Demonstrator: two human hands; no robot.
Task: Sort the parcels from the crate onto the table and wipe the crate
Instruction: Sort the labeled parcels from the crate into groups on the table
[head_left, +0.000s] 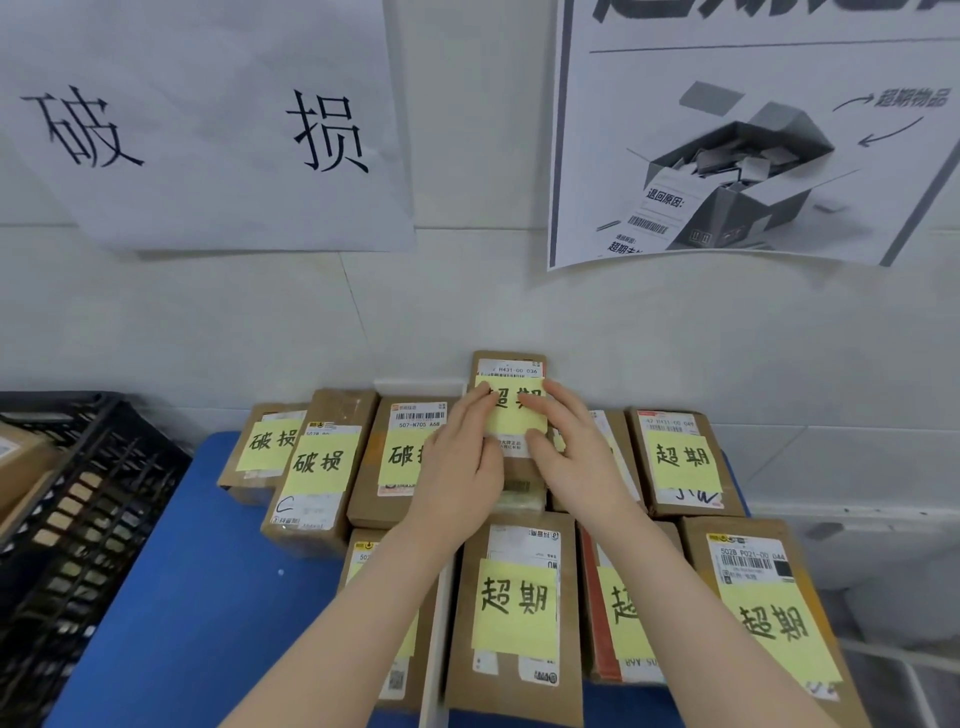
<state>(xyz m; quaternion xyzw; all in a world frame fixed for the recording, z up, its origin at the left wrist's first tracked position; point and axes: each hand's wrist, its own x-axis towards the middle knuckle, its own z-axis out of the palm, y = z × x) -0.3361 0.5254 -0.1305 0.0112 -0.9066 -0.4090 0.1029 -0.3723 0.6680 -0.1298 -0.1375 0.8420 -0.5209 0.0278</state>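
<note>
Brown cardboard parcels with yellow notes lie in rows on the blue table (197, 597). One upright parcel (511, 369) stands at the back by the wall. My left hand (462, 462) and my right hand (566, 447) both rest flat on its front, fingers over its yellow note. Left of it lie three parcels marked 破损, such as the middle one (317, 467). To the right and in front lie parcels marked 超期, among them a near one (517, 613) and a back right one (680, 462). The black plastic crate (88, 509) stands at the left with a parcel (21, 457) inside.
Two paper signs hang on the tiled wall: a handwritten sheet (208, 124) above the left group and a printed poster (753, 130) above the right group. A white divider strip (436, 649) runs between the two groups. Bare blue tabletop shows at the front left.
</note>
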